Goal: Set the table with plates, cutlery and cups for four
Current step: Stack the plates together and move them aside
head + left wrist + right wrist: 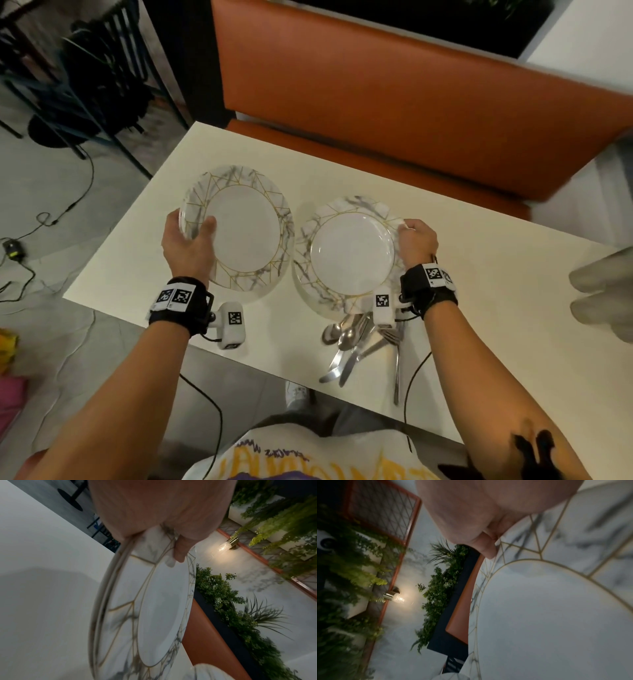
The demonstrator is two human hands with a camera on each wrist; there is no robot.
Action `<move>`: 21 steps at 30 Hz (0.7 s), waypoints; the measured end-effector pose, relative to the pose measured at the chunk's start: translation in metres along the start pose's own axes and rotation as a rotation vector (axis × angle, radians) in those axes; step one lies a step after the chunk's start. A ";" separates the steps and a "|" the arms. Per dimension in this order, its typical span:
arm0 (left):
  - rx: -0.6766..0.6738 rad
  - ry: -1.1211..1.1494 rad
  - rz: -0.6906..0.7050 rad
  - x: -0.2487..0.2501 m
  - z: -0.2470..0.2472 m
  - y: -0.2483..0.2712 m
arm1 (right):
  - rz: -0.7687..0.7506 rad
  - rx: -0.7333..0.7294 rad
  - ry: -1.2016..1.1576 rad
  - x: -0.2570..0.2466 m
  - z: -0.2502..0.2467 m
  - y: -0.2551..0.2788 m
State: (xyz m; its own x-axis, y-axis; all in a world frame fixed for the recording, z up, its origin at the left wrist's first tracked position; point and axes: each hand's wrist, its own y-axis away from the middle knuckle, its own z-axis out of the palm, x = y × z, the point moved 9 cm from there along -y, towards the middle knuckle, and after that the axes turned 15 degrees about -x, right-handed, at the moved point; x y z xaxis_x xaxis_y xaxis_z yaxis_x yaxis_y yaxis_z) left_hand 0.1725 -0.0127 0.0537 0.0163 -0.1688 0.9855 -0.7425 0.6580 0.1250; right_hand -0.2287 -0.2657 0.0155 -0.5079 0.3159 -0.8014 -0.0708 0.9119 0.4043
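The left hand (186, 241) grips a marbled, gold-lined plate (241, 229) by its rim at about 9 o'clock, thumb curled over the top face and fingers underneath. In the left wrist view a second rim line shows beneath it, so this may be two plates held together; that cannot be told for certain. The plate looks lifted and slightly tilted above the cream surface (479, 274).

The right hand (418, 241) pinches the 3 o'clock rim of the top plate of a stack (349, 255), which sits toward the near edge, with more marbled rims showing below. A loose pile of cutlery (359, 346) lies at 6 o'clock from the stack, touching or tucked under its near rim. Blurred pale shapes at the far 3 o'clock edge may be cups; they are too unclear to say.

The risks look plain enough. A one-sided rim grip on a glossy plate could slip if it tilts further. If two plates are held together, the lower one might slide free. Lifting the right-hand plate could drag the one below, or nudge the cutlery toward the near edge.
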 end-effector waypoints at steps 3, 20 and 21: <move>-0.063 -0.002 -0.043 -0.010 0.019 0.006 | 0.004 0.009 -0.077 0.005 -0.002 0.001; -0.239 0.351 -0.408 -0.052 0.111 0.028 | -0.077 -0.144 0.015 0.009 0.046 0.030; -0.253 0.349 -0.431 -0.053 0.119 0.031 | -0.083 -0.156 0.035 0.010 0.045 0.031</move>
State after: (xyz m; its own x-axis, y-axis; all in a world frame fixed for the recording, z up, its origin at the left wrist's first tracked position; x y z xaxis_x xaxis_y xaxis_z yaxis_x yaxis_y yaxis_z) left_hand 0.0695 -0.0708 -0.0085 0.5298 -0.2365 0.8145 -0.4388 0.7453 0.5019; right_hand -0.1975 -0.2230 0.0002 -0.5240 0.2296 -0.8202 -0.2443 0.8820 0.4030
